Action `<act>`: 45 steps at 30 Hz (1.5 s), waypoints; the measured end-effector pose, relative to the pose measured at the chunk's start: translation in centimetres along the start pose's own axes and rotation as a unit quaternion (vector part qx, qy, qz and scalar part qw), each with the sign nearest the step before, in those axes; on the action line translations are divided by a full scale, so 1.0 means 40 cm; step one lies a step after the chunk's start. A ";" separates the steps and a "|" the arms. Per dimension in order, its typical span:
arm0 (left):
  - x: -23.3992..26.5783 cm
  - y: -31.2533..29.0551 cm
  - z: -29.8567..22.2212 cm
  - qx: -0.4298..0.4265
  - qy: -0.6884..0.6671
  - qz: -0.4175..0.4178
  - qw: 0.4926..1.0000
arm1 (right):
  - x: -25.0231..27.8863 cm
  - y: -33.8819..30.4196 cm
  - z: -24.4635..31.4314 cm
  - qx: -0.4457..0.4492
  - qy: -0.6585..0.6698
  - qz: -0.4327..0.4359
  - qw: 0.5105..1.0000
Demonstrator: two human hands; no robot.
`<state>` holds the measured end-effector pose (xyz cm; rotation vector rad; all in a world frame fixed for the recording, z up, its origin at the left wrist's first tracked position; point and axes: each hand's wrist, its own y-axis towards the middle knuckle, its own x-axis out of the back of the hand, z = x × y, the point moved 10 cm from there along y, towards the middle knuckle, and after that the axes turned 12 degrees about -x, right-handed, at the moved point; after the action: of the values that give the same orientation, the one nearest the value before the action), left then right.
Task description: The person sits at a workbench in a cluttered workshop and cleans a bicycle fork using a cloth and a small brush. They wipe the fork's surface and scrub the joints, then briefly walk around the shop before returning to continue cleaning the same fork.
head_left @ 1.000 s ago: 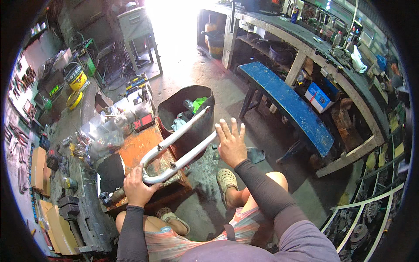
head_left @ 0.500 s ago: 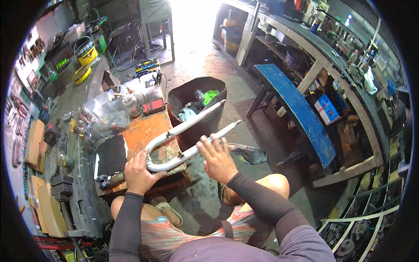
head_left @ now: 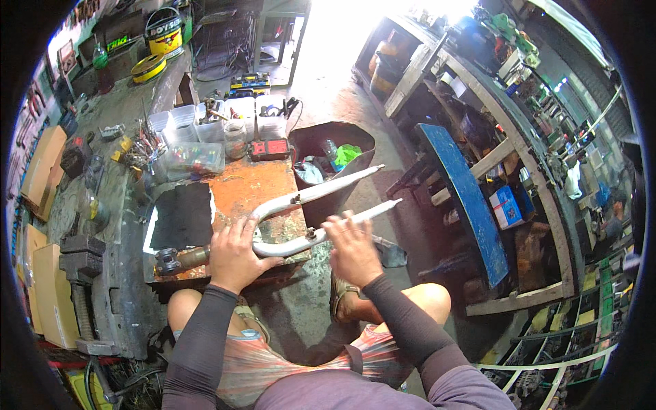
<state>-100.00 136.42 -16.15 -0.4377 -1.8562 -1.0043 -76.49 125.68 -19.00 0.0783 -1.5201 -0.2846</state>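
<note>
A U-shaped silver-white metal tube (head_left: 335,184) lies with its bend over the orange worktop (head_left: 239,176) and its two tapered legs pointing away to the right. Small dark fittings show on both legs. My left hand (head_left: 236,254) is closed on the bend, thumb below and fingers over the top. Along the near leg, my right hand (head_left: 355,253) has its fingers apart and slightly blurred, against or just beside the tube. A black sheet (head_left: 181,217) with a torn white edge lies left of the bend. Near my left wrist rests a rusty shaft with a metal joint (head_left: 179,260).
Clear plastic bins (head_left: 184,124), a glass jar (head_left: 234,137) and a red device (head_left: 268,149) line the worktop's far side. Beyond the tube stands a dark waste drum (head_left: 321,137). At right is a blue bench (head_left: 465,201); at left, a vise (head_left: 83,263).
The whole view has tilted and shifted. My right hand's fingers have lifted and spread somewhat on the near leg, while my left hand keeps its hold at the bend.
</note>
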 end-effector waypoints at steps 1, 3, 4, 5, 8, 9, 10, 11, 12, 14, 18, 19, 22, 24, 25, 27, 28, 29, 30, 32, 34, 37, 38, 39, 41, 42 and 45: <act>-0.004 0.000 0.002 0.000 -0.001 0.000 1.000 | 0.009 0.009 -0.091 -0.076 -0.024 -0.009 0.997; -0.007 -0.007 0.009 0.003 -0.003 -0.002 1.000 | 0.048 0.007 -0.203 -0.184 -0.082 -0.047 0.978; -0.007 -0.009 0.013 0.005 -0.004 -0.005 1.000 | 0.068 0.005 -0.230 -0.217 -0.119 -0.075 0.966; -0.008 -0.005 0.004 -0.007 0.000 -0.014 1.000 | 0.063 0.002 -0.227 -0.223 -0.122 -0.082 0.964; -0.009 -0.006 0.014 0.005 -0.018 0.003 1.000 | -0.024 -0.004 -0.036 -0.083 -0.047 0.022 0.995; -0.007 -0.001 0.006 -0.001 -0.015 -0.008 1.000 | -0.035 -0.037 0.016 -0.029 0.007 0.008 1.000; -0.006 -0.003 0.006 0.001 -0.013 -0.006 1.000 | -0.038 -0.063 0.056 0.026 0.063 -0.007 0.998; -0.003 -0.006 0.010 0.003 -0.008 -0.004 1.000 | -0.038 -0.052 0.036 0.022 0.006 0.008 1.000; 0.000 -0.004 0.007 0.002 -0.005 -0.002 1.000 | -0.037 -0.042 -0.028 -0.006 -0.031 -0.023 0.999; 0.007 0.003 -0.002 -0.001 -0.008 -0.009 1.000 | -0.009 -0.029 -0.213 -0.148 -0.063 -0.050 0.986; -0.003 0.008 -0.013 -0.011 0.013 0.003 1.000 | -0.023 -0.041 -0.294 -0.202 -0.065 -0.108 0.971; -0.014 0.011 -0.014 -0.010 0.010 0.009 1.000 | -0.080 -0.054 -0.266 -0.163 -0.063 -0.084 0.981; -0.015 0.009 -0.007 0.003 0.015 0.030 0.999 | -0.146 -0.091 -0.129 0.018 0.018 -0.061 0.998; -0.012 0.009 -0.011 -0.004 0.018 0.034 0.999 | -0.108 -0.071 -0.214 -0.082 -0.020 -0.125 0.989; -0.015 0.017 -0.019 -0.006 0.015 0.038 0.999 | -0.091 -0.065 -0.275 -0.161 -0.026 -0.140 0.977; -0.026 0.018 -0.022 -0.020 0.035 0.025 0.999 | -0.090 -0.063 -0.325 -0.226 0.008 -0.160 0.961; -0.032 0.019 -0.025 -0.030 0.043 0.019 0.998 | -0.117 -0.059 -0.308 -0.207 0.010 -0.130 0.970; -0.030 0.013 -0.018 -0.021 0.046 0.024 0.998 | -0.152 -0.056 -0.254 -0.129 0.029 -0.106 0.986; -0.028 0.009 -0.012 -0.019 0.047 0.031 0.998 | -0.159 -0.057 -0.199 -0.049 0.043 -0.084 0.994; -0.028 -0.008 0.011 0.006 0.045 0.054 0.997 | -0.145 -0.042 -0.203 -0.085 0.029 -0.113 0.990; -0.033 0.004 0.005 -0.015 0.048 0.039 0.998 | -0.094 -0.020 -0.294 -0.195 -0.053 -0.157 0.967; -0.039 0.013 -0.016 -0.023 0.047 0.032 0.998 | -0.098 -0.031 -0.311 -0.193 -0.033 -0.122 0.973; -0.040 0.015 -0.019 -0.026 0.051 0.031 0.998 | -0.116 -0.030 -0.292 -0.163 -0.038 -0.094 0.981; -0.040 0.017 -0.022 -0.029 0.054 0.031 0.998 | -0.109 -0.044 -0.233 -0.071 -0.023 -0.082 0.994; -0.036 0.015 -0.021 -0.026 0.059 0.035 0.997 | -0.108 -0.057 -0.167 0.005 0.029 -0.127 0.991; -0.034 0.011 -0.014 -0.028 0.063 0.034 0.997 | -0.086 -0.055 -0.148 0.022 0.037 -0.137 0.990; -0.037 0.004 -0.012 -0.032 0.067 0.033 0.997 | -0.024 -0.018 -0.280 -0.217 -0.037 -0.177 0.959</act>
<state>-98.89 136.32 -17.26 -0.4550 -1.6842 -1.0260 -65.52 123.81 -20.71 -0.0112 -1.4803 -0.9105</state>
